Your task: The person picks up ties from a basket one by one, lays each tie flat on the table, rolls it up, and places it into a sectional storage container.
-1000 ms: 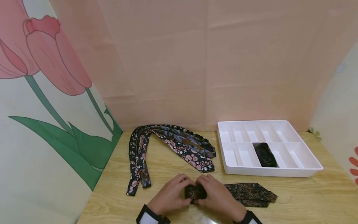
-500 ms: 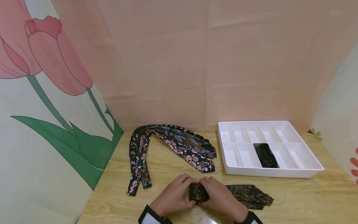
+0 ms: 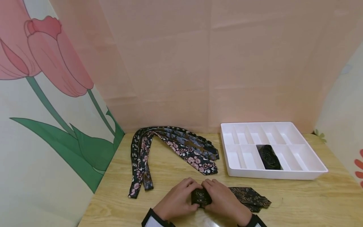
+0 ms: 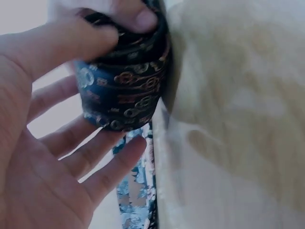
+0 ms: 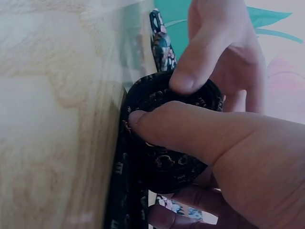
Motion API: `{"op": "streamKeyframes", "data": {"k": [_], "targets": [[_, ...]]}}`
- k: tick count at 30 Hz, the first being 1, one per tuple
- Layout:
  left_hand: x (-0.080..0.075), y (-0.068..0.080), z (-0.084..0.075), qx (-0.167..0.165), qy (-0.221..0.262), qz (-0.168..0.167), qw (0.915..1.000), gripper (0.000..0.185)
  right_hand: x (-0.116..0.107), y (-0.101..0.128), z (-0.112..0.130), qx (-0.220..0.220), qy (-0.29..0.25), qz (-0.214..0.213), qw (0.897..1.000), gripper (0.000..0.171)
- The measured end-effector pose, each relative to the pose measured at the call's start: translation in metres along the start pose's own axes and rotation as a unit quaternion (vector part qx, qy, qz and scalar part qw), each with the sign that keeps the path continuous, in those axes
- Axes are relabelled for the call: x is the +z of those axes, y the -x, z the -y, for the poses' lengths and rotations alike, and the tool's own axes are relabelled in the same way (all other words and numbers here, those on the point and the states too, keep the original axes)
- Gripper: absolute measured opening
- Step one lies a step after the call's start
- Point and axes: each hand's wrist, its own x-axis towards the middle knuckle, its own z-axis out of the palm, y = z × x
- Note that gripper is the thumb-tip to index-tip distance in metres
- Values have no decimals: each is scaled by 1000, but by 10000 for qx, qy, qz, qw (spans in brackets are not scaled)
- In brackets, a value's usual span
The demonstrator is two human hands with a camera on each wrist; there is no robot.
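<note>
Dark patterned tie roll (image 3: pixel 200 198) sat at the table's (image 3: pixel 312 198) near edge | your left hand (image 3: pixel 177 199) and right hand (image 3: pixel 224 200) both gripped it | unrolled tail (image 3: pixel 250 197) ran rightward, nearer your right hand.

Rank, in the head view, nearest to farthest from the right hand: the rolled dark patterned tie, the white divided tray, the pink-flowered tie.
1. Rolled dark patterned tie: held in the right hand.
2. Pink-flowered tie: behind, slightly left.
3. White divided tray: far right, behind.

Silky patterned cloth tie (image 3: pixel 200 198), matt wood-grain table (image 3: pixel 312 201), glossy white plastic tray (image 3: pixel 283 175)
</note>
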Motion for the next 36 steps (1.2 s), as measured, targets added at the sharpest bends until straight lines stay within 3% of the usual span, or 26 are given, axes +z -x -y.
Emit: {"op": "streamKeyframes", "data": {"k": [5, 11, 18, 24, 30, 36], "targets": [[1, 1, 2, -11, 137, -10, 9999, 49, -1, 2, 1, -13, -266, -85, 9996, 53], [3, -2, -1, -78, -23, -29, 10000, 66, -3, 3, -3, 137, -175, -44, 9997, 62], [-1, -1, 0, -232, -83, 50, 9997, 63, -3, 4, -3, 22, -176, -138, 9997, 64], [0, -2, -1, -158, -50, -19, 9999, 65, -2, 3, -6, 16, 123, -121, 9999, 63], [-2, -3, -5, -21, 47, -12, 10000, 53, -2, 4, -4, -130, -13, -260, 9996, 61], [2, -4, -6, 63, -231, -153, 9996, 63, -3, 6, -4, 35, -24, -198, 9998, 63]]}}
